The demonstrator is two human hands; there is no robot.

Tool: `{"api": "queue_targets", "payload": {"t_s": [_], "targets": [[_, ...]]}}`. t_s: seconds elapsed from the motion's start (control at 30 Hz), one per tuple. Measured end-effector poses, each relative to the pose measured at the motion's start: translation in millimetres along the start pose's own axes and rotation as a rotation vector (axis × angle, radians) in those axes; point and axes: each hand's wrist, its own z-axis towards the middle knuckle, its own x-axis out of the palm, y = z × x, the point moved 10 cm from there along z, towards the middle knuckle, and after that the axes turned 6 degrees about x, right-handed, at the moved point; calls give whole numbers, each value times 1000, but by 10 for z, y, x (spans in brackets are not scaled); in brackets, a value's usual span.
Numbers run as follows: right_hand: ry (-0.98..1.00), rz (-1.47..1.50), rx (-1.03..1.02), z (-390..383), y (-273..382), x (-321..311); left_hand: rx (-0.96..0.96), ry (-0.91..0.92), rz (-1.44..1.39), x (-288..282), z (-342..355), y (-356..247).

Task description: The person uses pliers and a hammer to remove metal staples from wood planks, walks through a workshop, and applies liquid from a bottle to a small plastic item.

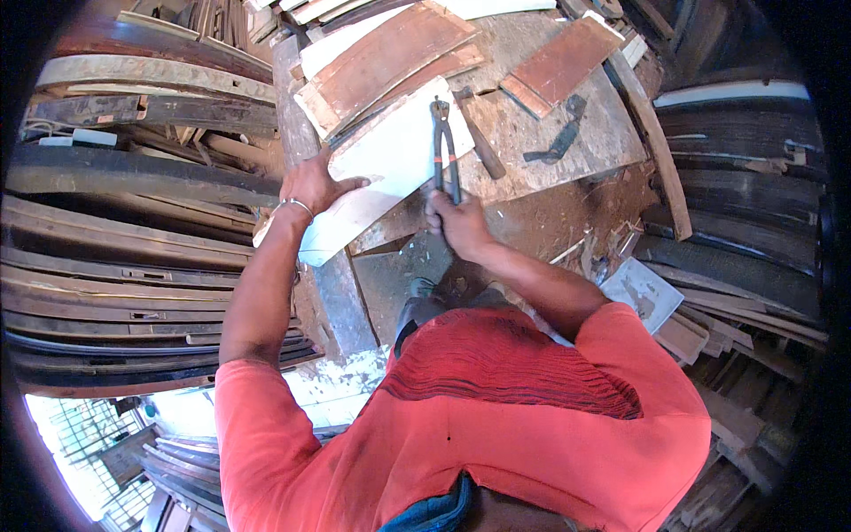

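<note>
My left hand (306, 186), with a metal bangle at the wrist, grips the near left part of a long white board (381, 168), thumb on top. My right hand (452, 213) is closed on the handles of long black pincers (446, 151) with orange bands; their jaws are at the board's far end, near its right edge. Beside them a wooden-handled tool (487, 151), perhaps a hammer, lies partly hidden by the board. Farther right a dark angled object (563, 137) lies on the worn workbench (612, 142).
Brown panels (386, 53) lie at the back of the bench, another (558, 66) at back right. Stacked planks (115, 257) line the left side; dark boards (736, 195) and a long bar (665, 177) stand right. A pale square sheet (638, 297) sits beside my right arm.
</note>
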Motion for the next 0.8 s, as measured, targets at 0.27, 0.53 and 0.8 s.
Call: {"api": "queue_targets", "payload": {"t_s": [0.27,0.53,0.8], "targets": [[74,-276,-170,96,353,-454,-23,-40,30,-10,-31,2],[138,-155,268,-347,596,-281,-6,-47,52,-5,-91,-156],[-380,-832,-629,363,-117,-550,15,-63,46,219,150,272]]}}
